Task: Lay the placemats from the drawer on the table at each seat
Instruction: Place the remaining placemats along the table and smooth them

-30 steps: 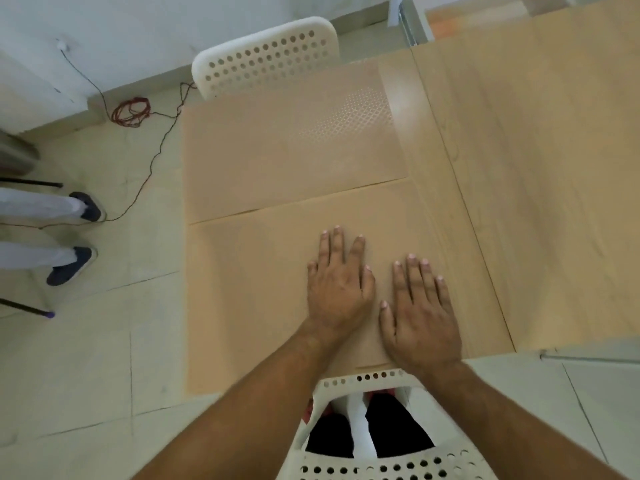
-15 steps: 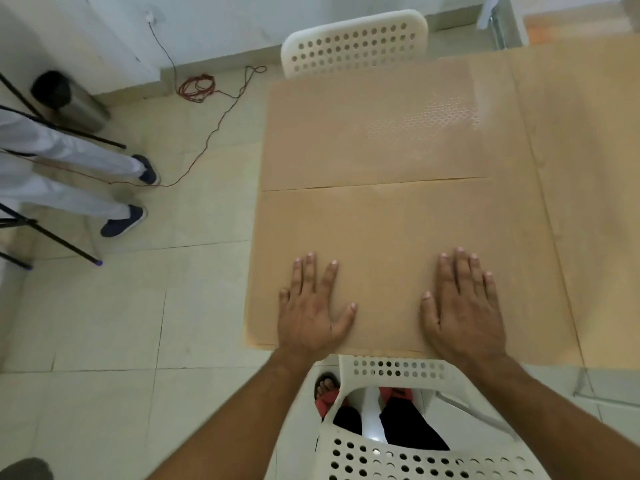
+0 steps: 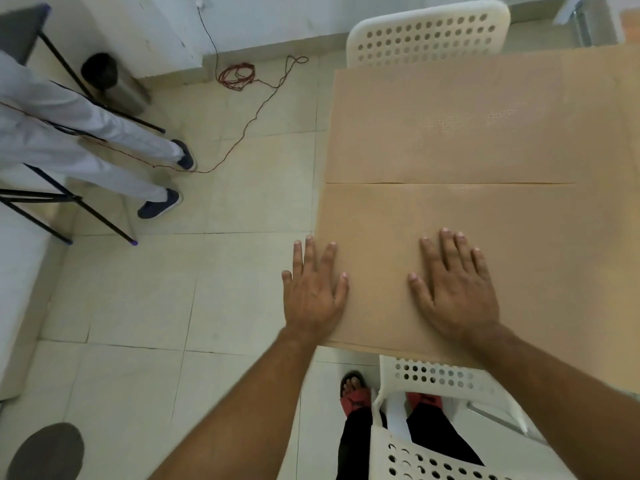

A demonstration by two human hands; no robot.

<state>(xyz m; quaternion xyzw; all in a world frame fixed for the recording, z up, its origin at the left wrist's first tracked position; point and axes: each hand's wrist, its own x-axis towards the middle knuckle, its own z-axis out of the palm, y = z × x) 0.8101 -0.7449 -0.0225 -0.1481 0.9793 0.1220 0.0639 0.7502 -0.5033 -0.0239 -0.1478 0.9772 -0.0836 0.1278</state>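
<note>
My left hand (image 3: 313, 292) and right hand (image 3: 455, 289) lie flat, fingers spread, on the near placemat (image 3: 433, 216); neither grip pinches anything. Since a second ago the hands have parted — then they sat side by side at the mat's middle, now they are well apart, the left one reaching the mat's left edge with its outer fingers hanging past it over the floor. I judge this a smoothing stroke, near its end.

The near placemat lies on the bench (image 3: 609, 237) in front of the near chair (image 3: 450, 427), its far edge meeting the far placemat (image 3: 450, 126), which lies before the far chair (image 3: 427, 32). Both mats look flat and square to their seats.

Finding: these two seats appear served — whether other seats remain, I cannot tell. A bystander's legs (image 3: 86, 147) stand well clear to the left.
</note>
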